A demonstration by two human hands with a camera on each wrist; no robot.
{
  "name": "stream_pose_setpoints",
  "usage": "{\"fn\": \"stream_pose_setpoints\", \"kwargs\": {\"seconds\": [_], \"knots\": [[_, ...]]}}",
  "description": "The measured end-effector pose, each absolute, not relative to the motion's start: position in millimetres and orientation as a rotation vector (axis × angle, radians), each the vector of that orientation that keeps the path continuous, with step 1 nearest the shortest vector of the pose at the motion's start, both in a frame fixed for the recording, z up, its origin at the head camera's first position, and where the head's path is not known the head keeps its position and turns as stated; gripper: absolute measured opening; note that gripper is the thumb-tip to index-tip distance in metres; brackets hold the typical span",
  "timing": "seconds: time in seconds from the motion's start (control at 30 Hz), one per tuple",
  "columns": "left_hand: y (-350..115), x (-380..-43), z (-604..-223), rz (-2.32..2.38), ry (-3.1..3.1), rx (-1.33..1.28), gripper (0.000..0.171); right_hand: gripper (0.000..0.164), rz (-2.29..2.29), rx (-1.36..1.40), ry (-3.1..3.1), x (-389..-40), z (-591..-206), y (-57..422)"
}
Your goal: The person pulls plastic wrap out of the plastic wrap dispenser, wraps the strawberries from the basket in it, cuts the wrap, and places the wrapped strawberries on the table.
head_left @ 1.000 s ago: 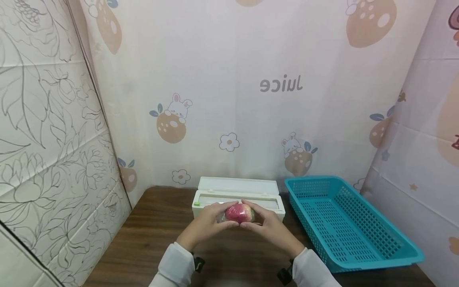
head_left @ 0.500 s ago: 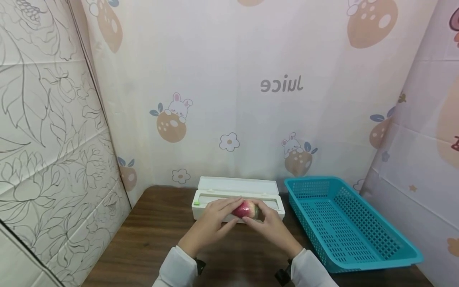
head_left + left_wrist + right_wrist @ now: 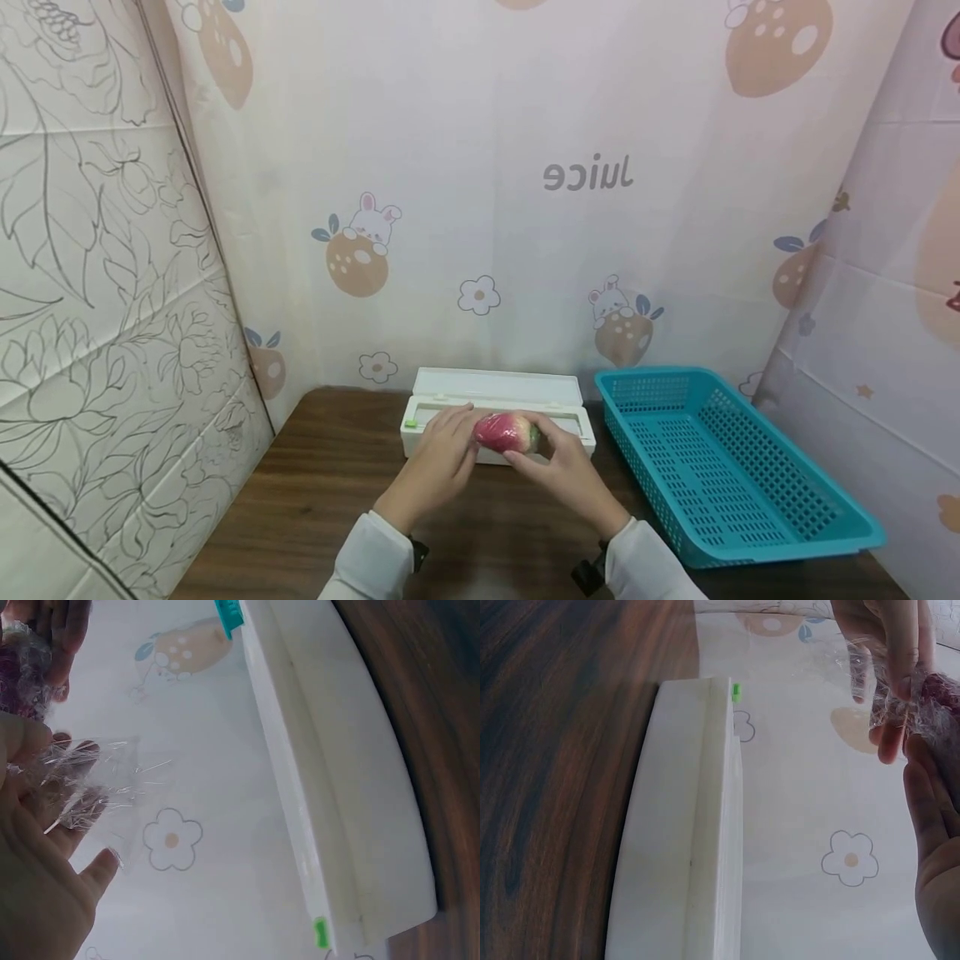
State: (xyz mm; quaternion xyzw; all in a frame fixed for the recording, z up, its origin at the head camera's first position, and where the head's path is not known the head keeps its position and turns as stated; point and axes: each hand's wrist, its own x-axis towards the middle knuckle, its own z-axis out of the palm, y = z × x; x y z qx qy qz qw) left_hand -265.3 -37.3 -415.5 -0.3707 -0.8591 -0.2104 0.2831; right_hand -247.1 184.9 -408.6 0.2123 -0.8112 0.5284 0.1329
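A red fruit [image 3: 502,432], yellowish and green toward its right end, is held between both hands above the table, glossy under clear plastic wrap. My right hand [image 3: 564,471] grips its right side, thumb below and fingers above. At the left end, my left hand [image 3: 435,462] pinches the wrap beside the fruit. In the left wrist view a loose, crinkled flap of plastic wrap [image 3: 120,776] spreads from the left hand's grip across its other fingers. Just behind the hands sits a long white wrap dispenser box [image 3: 581,429], its lid [image 3: 497,387] raised at the back.
A blue-green plastic basket [image 3: 787,554] stands on the right side of the brown wooden table [image 3: 300,483]. A green slider [image 3: 410,424] is at the dispenser's left end. Patterned sheets [image 3: 480,208] hang behind the table and along both sides.
My left hand has shifted from cupping the fruit to pinching the wrap at its left end. Both hands rose slightly, and more of the fruit shows. The dispenser and basket stayed put.
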Motion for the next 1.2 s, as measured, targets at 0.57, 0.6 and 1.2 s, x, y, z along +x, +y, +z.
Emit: {"fn": "stream_pose_setpoints", "kwargs": {"seconds": [0.57, 0.6, 1.2], "knots": [[-28.9, -268.9, -429.6, -0.854, -2.449, -0.958, 0.025, 0.052, 1.566, 0.61, -2.294, -249.2, -414.7, 178.7], [-27.5, -268.8, -430.1, -0.889, -2.459, -0.963, 0.027, 0.052, 1.571, 0.605, -2.291, -249.4, -415.2, 178.1], [-35.8, -268.7, -434.4, -1.273, -2.513, -0.899, 0.056, 0.057, 1.465, 0.613, -2.324, -253.8, -420.2, 187.0]]}}
